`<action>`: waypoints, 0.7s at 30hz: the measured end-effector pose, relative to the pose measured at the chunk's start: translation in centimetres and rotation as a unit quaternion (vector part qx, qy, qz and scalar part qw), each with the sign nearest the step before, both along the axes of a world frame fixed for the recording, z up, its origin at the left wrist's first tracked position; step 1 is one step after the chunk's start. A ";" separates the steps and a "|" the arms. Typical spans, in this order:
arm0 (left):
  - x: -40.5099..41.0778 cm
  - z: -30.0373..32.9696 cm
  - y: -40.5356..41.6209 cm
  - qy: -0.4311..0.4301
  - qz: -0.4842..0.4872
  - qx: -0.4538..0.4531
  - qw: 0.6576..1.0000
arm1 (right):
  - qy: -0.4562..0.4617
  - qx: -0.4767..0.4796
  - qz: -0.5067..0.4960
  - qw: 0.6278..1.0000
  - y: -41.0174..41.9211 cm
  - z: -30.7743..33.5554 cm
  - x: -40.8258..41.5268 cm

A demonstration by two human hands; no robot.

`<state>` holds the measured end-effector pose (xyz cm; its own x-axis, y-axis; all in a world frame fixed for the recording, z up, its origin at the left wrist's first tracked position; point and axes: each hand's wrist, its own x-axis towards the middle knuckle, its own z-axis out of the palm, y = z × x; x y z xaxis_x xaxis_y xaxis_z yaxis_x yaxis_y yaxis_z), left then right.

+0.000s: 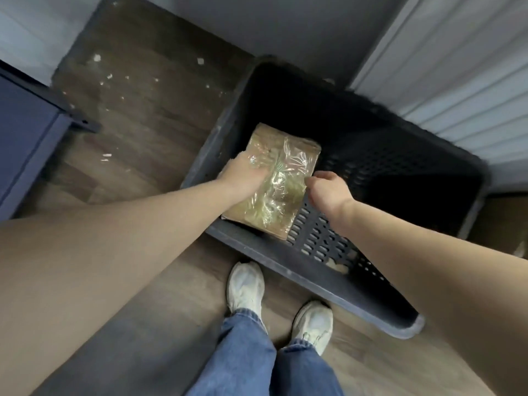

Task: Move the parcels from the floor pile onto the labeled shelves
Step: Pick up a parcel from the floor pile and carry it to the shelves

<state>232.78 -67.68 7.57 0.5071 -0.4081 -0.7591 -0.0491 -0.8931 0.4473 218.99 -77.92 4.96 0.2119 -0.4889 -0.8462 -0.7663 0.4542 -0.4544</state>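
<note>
Parcel point(271, 184), flat cardboard under crinkled tape, lies in perforated crate point(328, 270).

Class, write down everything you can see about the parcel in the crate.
The parcel is a flat brown cardboard packet, wrapped across its middle in wide, crinkled, glossy clear tape. It lies tilted inside the dark perforated plastic crate, along its left wall, with the near end by the front rim. The left hand grips its left edge; the right hand meets its right edge, fingers curled.
</note>
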 end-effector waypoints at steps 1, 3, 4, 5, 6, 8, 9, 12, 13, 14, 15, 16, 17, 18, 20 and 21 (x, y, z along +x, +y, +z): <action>0.2 -1.5 0.0 -0.006 -0.001 0.014 1.000 | 0.011 0.000 0.005 1.000 0.2 -1.3 0.1; 0.7 -4.1 0.1 -0.003 0.005 0.044 0.999 | 0.026 0.008 -0.004 1.000 0.3 -3.6 0.2; 0.9 -5.4 0.4 0.010 0.014 0.051 0.999 | 0.028 0.022 -0.012 0.999 0.4 -4.5 0.1; 1.0 -6.3 0.4 0.027 0.029 0.049 0.998 | 0.023 0.040 -0.018 0.999 0.5 -5.3 0.0; 1.2 -6.9 0.4 0.043 0.046 0.046 0.997 | 0.011 0.063 -0.024 0.998 0.5 -6.0 -0.1; 1.4 -8.0 0.4 0.067 0.075 0.046 0.994 | -0.005 0.110 -0.031 0.993 0.5 -7.0 0.0; 1.5 -8.4 0.3 0.075 0.086 0.046 0.992 | -0.007 0.127 -0.028 0.992 0.6 -7.5 0.2; 1.8 -9.4 0.1 0.088 0.099 0.049 0.990 | -0.004 0.157 -0.041 0.987 0.9 -8.9 0.6; 1.7 -9.4 0.1 0.084 0.098 0.049 0.990 | -0.003 0.154 -0.049 0.987 0.9 -9.3 0.5; 1.6 -9.3 0.0 0.083 0.098 0.049 0.991 | -0.001 0.150 -0.053 0.987 0.9 -9.4 0.3; 1.5 -9.0 0.0 0.087 0.098 0.049 0.990 | 0.002 0.147 -0.056 0.988 0.8 -9.2 0.2; 1.4 -8.8 -0.1 0.095 0.100 0.049 0.989 | 0.005 0.147 -0.062 0.987 0.6 -8.7 0.0; 1.2 -8.3 -0.3 0.102 0.098 0.048 0.989 | 0.007 0.149 -0.068 0.987 0.3 -8.3 -0.2; 0.9 -8.0 -0.4 0.109 0.096 0.048 0.988 | 0.012 0.151 -0.072 0.986 0.0 -7.8 -0.6; 0.6 -7.1 -0.8 0.118 0.094 0.053 0.987 | 0.013 0.158 -0.078 0.984 -0.7 -6.7 -1.0; 0.5 -6.4 -1.0 0.123 0.094 0.056 0.986 | 0.014 0.157 -0.079 0.984 -1.1 -6.3 -1.1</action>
<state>233.27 -68.71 1.12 0.3598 -0.2304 -0.9041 0.2194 -0.9209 0.3220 217.84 -79.01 -1.33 0.1281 -0.2279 -0.9652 -0.6852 0.6833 -0.2522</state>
